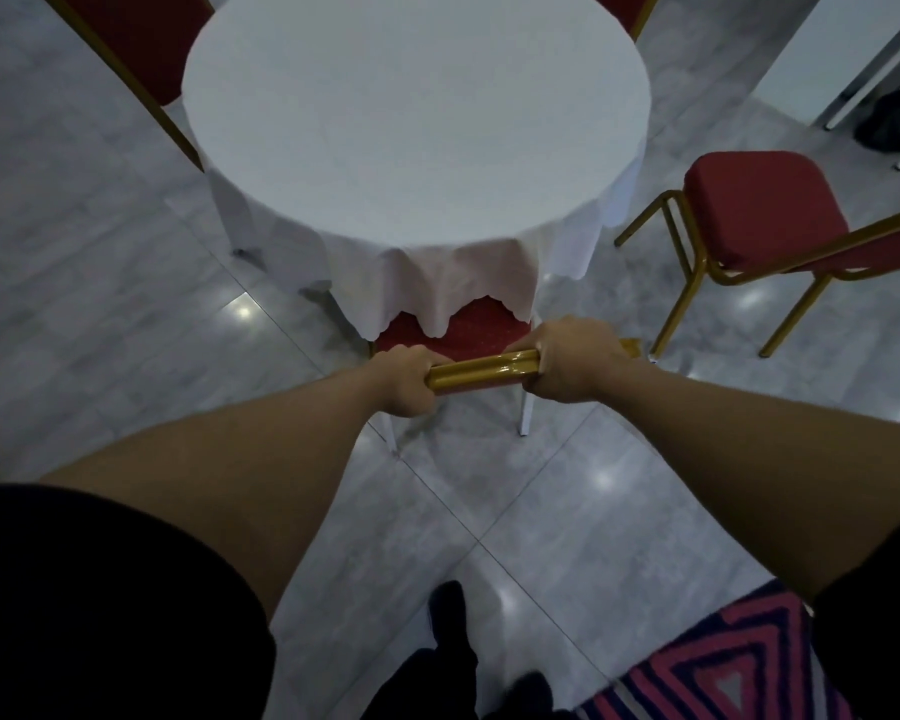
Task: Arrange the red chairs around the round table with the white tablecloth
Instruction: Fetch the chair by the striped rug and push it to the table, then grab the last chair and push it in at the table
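Observation:
A round table with a white tablecloth fills the upper middle. Directly below it a red chair with a gold frame sits with its seat pushed under the hanging cloth. My left hand and my right hand both grip the gold top rail of its backrest. A second red chair stands to the right of the table, apart from it and angled. Another red chair is at the upper left beside the table, and a corner of one more red chair shows behind it.
The floor is glossy grey tile. A red and blue patterned rug lies at the lower right. A white wall or panel with metal legs and a dark object stand at the upper right. My dark shoes are below.

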